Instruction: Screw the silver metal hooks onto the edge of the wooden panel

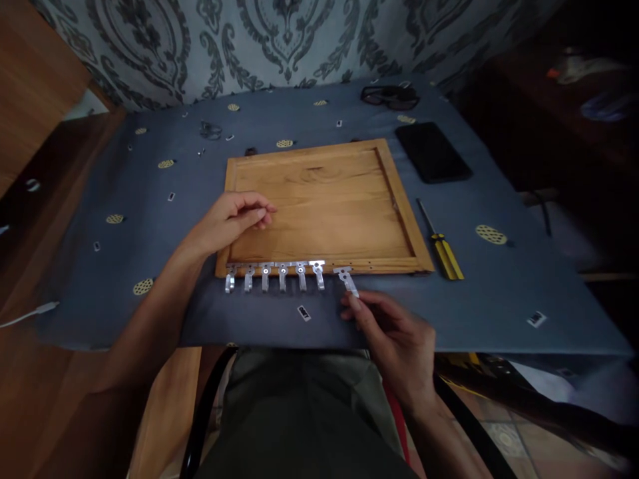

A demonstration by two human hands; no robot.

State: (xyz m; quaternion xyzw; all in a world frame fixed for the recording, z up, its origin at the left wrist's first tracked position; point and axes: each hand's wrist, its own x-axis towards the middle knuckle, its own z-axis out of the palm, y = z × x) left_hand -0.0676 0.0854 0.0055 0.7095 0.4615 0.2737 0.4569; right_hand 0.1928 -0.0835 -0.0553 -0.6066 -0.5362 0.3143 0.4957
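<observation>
A framed wooden panel (319, 206) lies flat on the table. Along its front edge runs a row of several silver metal hooks (283, 271), side by side from the left corner to past the middle. My right hand (399, 336) pinches one more metal hook (345, 278) by its lower end, with the flat top at the panel's front edge, right of the row. Over the panel's left part is my left hand (239, 216), thumb and fingers drawn together; anything between the fingertips is too small to make out. A yellow-handled screwdriver (446, 255) rests right of the panel.
A black phone (433, 152) and dark glasses (390, 97) lie at the back right of the cloth-covered table (150, 246). Small metal pieces (201, 152) and a clear bundle (210, 130) sit at the back left. A white cable (30, 313) shows at far left.
</observation>
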